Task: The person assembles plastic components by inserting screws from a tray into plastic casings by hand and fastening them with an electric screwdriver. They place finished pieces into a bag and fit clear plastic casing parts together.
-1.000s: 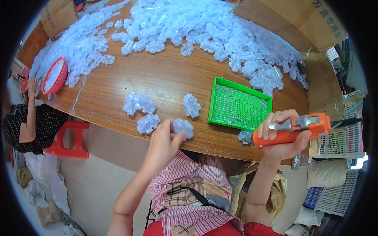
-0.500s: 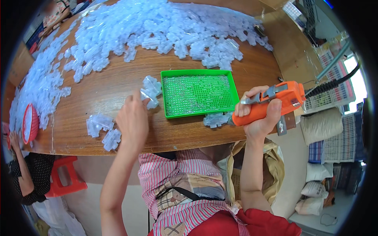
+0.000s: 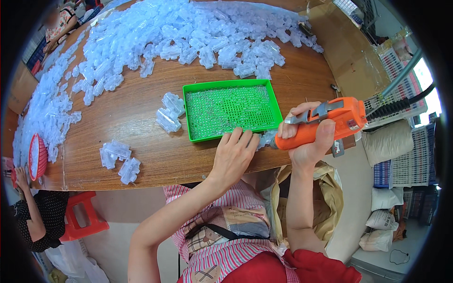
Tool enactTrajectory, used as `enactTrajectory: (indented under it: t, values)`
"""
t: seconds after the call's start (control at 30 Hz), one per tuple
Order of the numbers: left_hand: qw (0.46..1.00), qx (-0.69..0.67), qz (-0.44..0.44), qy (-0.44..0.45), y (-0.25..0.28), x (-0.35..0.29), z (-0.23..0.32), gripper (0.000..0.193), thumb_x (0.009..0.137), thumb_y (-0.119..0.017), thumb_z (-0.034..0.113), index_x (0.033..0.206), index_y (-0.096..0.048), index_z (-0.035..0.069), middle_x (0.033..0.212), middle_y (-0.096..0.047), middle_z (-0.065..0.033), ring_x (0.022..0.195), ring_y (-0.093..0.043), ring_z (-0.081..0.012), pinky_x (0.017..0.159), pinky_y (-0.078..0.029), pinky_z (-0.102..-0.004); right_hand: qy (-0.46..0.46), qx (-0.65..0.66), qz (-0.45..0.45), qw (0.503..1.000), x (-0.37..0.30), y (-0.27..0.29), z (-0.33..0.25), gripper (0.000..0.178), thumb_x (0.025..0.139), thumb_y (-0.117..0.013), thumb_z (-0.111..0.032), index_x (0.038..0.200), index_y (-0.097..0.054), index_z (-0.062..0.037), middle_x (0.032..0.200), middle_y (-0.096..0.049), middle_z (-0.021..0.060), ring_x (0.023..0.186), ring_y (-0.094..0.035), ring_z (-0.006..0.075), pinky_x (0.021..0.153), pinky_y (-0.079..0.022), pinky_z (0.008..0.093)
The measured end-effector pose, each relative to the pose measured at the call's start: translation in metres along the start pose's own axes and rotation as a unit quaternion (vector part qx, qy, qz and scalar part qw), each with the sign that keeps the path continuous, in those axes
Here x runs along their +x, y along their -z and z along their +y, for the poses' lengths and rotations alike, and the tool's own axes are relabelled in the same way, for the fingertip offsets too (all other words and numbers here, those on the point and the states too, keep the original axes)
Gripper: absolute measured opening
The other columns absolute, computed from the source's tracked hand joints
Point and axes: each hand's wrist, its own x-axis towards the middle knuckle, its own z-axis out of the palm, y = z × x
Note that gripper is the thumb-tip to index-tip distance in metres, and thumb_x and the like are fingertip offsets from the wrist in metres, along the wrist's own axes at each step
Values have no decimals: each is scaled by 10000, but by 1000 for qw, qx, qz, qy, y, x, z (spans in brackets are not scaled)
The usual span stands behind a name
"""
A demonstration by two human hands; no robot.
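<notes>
My right hand is wrapped round an orange power screwdriver with a grey lever, its tip pointing left. At that tip is a clear plastic part, low against the table. My left hand reaches across to it, its fingers curled over the part's left end, beside the near rim of a green tray; the thumb is hidden. Small shiny metal pieces cover much of the tray's perforated floor. Left of the tray lie more clear plastic parts, and another small group sits nearer the table's front edge.
A large heap of clear plastic parts spreads over the far and left table. A red basket stands at far left, near another person's arm. A black cable runs right from the screwdriver. Below the edge hangs an open tan bag.
My left hand has left the clear parts beside the tray and moved right to the part at the screwdriver's tip. Those parts now lie apart from it. My right hand has barely moved.
</notes>
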Motion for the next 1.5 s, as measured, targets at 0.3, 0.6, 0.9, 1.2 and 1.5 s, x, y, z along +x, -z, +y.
enactTrajectory:
  t: [0.3,0.6,0.9,1.2,1.5]
  values:
    - [980,-107,-131,107,28,-18,-7,365,695,-738,230,931,-545,31,869,-536,-110,866,-495,-284,773,-423,-368,-26,37,3,999,-6,-8,4,641,845,-473,-631,887,-501,8,588,-470,62,480,-453,132,467,-392,273]
    - [768,-432,-100,461,98,-92,-7,490,733,-779,218,1019,-451,-6,814,-595,-127,731,-624,-228,653,-495,-314,-76,68,-137,985,-32,-42,8,770,843,-420,-677,1024,-529,63,625,-512,69,536,-511,145,522,-466,318]
    - [527,-644,-25,554,56,-140,2,342,840,-693,189,1056,-557,-39,901,-659,-54,793,-616,-84,674,-502,-226,-161,178,-215,947,-57,-80,29,757,752,-568,-700,878,-531,46,655,-535,81,526,-496,127,467,-435,265]
    - [542,-630,-36,555,62,-131,-5,305,830,-694,169,1044,-609,-31,874,-675,-53,741,-616,-66,647,-503,-221,-144,154,-244,946,-61,-86,31,780,733,-529,-752,882,-531,13,608,-507,52,534,-490,152,457,-447,300]
    - [521,-642,-17,563,58,-132,-6,310,806,-704,166,1035,-631,-30,866,-688,-64,724,-617,-65,642,-505,-222,-177,123,-305,928,-63,-84,31,700,745,-602,-674,897,-554,7,679,-539,80,602,-517,191,551,-452,340]
